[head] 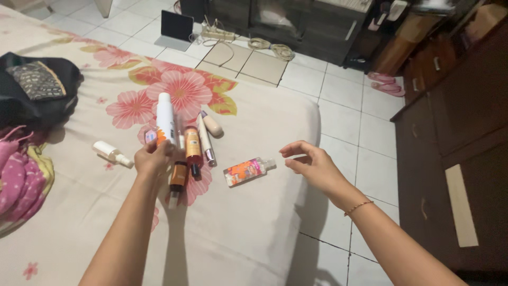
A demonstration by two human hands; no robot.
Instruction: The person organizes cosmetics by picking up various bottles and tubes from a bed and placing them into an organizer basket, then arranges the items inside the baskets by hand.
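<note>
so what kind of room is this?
Most likely a bedroom at home. The person works over a mattress with a flowered sheet, laid on a white tiled floor, beside a dark wooden cabinet. Toiletry bottles lie on the sheet; the left hand holds a white spray can.

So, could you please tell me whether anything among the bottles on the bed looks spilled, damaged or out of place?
Nothing looks spilled or broken. The bottles lie loosely on the flowered sheet, one small flat bottle apart from the rest. The left hand holds a tall white bottle upright; the right hand hovers open.
</note>
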